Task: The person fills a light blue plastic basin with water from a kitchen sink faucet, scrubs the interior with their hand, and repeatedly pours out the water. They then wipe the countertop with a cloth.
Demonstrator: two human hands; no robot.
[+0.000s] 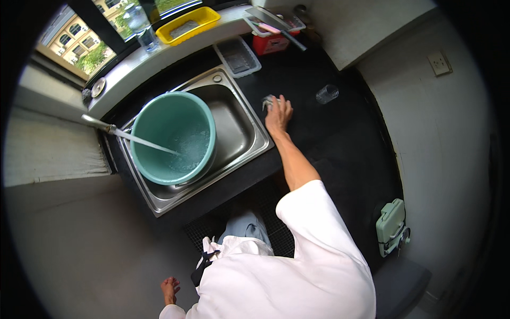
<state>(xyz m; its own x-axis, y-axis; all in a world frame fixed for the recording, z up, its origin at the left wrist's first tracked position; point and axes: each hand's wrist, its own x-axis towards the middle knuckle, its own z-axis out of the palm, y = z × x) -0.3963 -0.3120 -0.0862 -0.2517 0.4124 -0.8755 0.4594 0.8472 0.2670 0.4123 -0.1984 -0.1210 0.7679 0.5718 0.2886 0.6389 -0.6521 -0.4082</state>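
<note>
My right hand (pixel 278 115) reaches over the black countertop (pixel 346 135), just right of the sink. Under its fingers is a small crumpled greyish-white cloth (pixel 267 101), partly hidden by the hand. My left hand (pixel 170 288) hangs low at my side, away from the counter, its fingers loosely bent and nothing visible in them. A green plastic bucket (pixel 153 115) stands in the stainless steel sink (pixel 235 123). From the faucet (pixel 97 123) a stream of water runs into the bucket, and the water inside is bubbling.
A clear plastic cup (pixel 327 94) lies on its side beyond my right hand. Farther back are a clear plastic container (pixel 239 58) and a red box (pixel 271 44) topped by a knife (pixel 293 40). A yellow basin (pixel 189 26) occupies the windowsill. A pale green appliance (pixel 392 225) stands at right.
</note>
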